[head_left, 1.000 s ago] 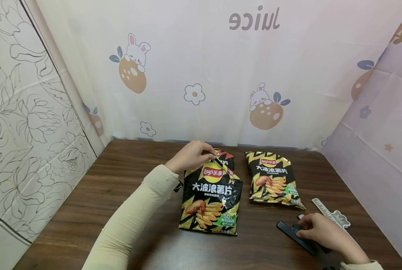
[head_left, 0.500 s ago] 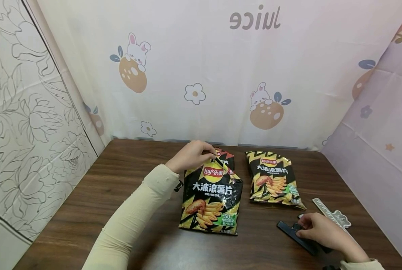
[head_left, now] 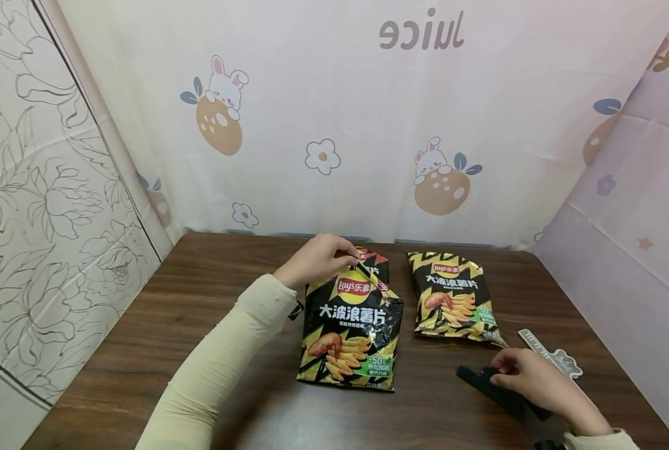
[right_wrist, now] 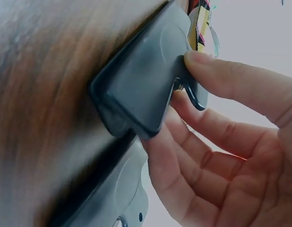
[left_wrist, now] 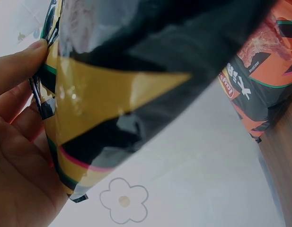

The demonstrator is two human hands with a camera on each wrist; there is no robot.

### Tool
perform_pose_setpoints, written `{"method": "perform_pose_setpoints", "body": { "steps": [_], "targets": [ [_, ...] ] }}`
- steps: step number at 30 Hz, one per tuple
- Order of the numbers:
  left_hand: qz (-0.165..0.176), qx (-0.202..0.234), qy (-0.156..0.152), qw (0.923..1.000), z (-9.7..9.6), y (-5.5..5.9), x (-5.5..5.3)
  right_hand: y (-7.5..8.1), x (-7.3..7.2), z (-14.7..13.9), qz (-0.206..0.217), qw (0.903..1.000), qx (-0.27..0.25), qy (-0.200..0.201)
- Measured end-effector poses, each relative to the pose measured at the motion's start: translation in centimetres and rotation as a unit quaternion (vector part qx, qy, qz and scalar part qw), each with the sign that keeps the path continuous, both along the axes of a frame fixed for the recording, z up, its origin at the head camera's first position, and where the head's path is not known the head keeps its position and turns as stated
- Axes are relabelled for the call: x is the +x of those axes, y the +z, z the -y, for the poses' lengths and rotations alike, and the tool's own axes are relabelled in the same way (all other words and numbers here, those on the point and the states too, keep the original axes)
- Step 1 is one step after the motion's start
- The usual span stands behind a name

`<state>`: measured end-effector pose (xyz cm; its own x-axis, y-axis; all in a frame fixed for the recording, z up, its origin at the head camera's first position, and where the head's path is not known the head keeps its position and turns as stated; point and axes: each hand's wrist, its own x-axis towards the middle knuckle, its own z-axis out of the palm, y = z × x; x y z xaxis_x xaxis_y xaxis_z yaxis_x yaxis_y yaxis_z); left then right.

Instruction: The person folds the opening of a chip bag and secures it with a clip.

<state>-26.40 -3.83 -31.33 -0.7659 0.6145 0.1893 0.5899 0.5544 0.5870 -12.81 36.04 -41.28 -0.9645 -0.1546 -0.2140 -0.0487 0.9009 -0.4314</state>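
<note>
My left hand (head_left: pixel 320 259) pinches the top edge of a black and yellow Lay's potato chip bag (head_left: pixel 345 347) at the middle of the table. The bag's top is folded over at a slant; in the left wrist view, thumb and fingers grip its edge. On the right, my right hand (head_left: pixel 542 384) pinches a black bag clip (head_left: pixel 488 387) by its handles. In the right wrist view the clip (right_wrist: pixel 136 80) is tilted close over the wood, thumb on one handle and fingers on the other side. A second clip (right_wrist: pixel 115 189) lies just beneath it.
Another yellow and black chip bag (head_left: pixel 452 297) lies at the back right. Partly hidden behind the held bag is a red-orange chip bag (head_left: pixel 378 264). A white clip (head_left: pixel 553 353) lies beyond my right hand. A printed curtain (head_left: pixel 334 200) hangs behind the table (head_left: pixel 199 275).
My right hand has risen slightly with the black clip, which has shifted a little up and left. The left hand and its chip bag have stayed in place.
</note>
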Motion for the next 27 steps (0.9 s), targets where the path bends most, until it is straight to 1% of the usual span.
{"method": "perform_pose_setpoints", "body": {
  "steps": [9,16,24,27],
  "targets": [
    [0.003,-0.004,0.001,1.0,0.0,0.1,0.1,0.3,-0.2,-0.1,-0.004,0.9996,-0.028,0.001],
    [0.006,-0.005,0.005,1.0,0.0,0.1,0.1,0.6,-0.3,-0.2,0.002,0.9987,-0.049,0.014],
    [0.007,-0.005,0.004,1.0,0.0,0.2,0.0,1.3,-0.5,0.1,0.015,0.9936,-0.109,0.027],
    [0.006,-0.007,0.005,0.9999,0.0,0.1,0.1,1.6,-0.6,0.6,0.006,0.9921,-0.121,0.033]
  ]
}}
